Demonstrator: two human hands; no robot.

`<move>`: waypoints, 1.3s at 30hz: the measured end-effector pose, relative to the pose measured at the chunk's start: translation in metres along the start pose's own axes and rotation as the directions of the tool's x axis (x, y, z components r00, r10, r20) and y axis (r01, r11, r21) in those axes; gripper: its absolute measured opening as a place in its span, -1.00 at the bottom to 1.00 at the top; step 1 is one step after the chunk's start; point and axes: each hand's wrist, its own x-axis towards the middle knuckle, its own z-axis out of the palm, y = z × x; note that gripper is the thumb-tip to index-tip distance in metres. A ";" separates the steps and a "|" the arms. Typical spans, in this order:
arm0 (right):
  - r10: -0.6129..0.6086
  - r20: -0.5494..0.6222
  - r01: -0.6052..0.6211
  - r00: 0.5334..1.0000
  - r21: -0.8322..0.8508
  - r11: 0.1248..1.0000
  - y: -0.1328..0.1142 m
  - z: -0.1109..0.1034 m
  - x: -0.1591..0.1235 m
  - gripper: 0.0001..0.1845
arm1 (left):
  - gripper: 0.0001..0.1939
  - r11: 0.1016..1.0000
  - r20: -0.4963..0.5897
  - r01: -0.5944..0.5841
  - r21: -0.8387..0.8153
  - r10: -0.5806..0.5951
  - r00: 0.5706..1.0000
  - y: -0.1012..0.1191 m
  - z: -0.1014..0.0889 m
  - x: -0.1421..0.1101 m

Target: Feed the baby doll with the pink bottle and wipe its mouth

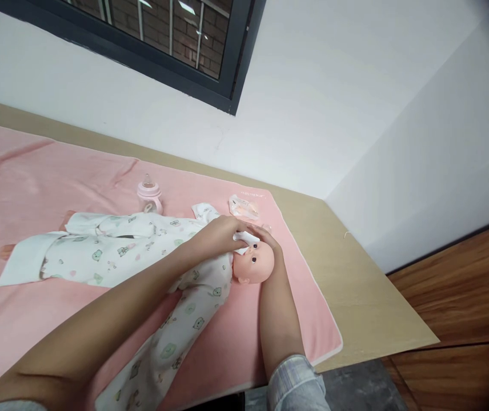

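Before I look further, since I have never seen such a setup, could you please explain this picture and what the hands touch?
There is no machine: these are a person's two bare hands, seen in one picture from a camera worn on the head, looking forward and down. A dressed doll lies on a pink blanket spread over a table. Beyond the doll are a pink bottle, upright, and a clear plastic packet. The left hand, near the doll's mouth, seems to hold a small white piece, perhaps cloth. The right hand curls around the doll's head.
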 end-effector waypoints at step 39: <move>-0.005 0.010 0.005 1.000 0.001 1.000 0.000 -0.003 0.004 -0.55 | -0.89 0.997 0.029 0.058 0.058 -0.060 0.998 0.001 -0.006 -0.001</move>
